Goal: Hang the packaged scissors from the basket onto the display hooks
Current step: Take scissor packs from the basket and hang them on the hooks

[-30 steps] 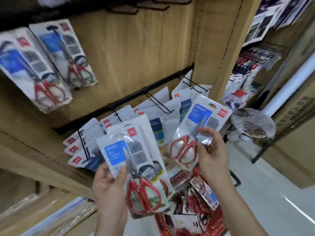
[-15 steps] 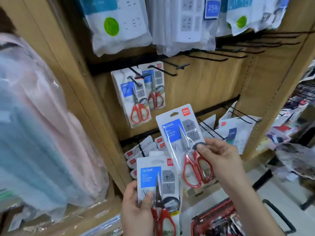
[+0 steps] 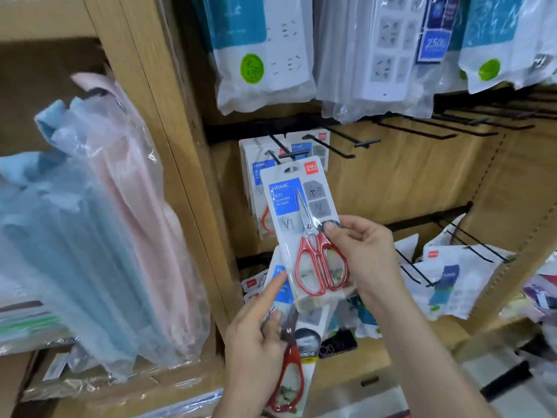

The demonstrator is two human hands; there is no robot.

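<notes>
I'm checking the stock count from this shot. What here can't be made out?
- Basket: not in the head view at all.
- Packs on the hook: how many, hidden behind the raised scissors pack.
- Lower pack in the left hand: label covered by the raised pack and fingers.
- Small print: blurred.
</notes>
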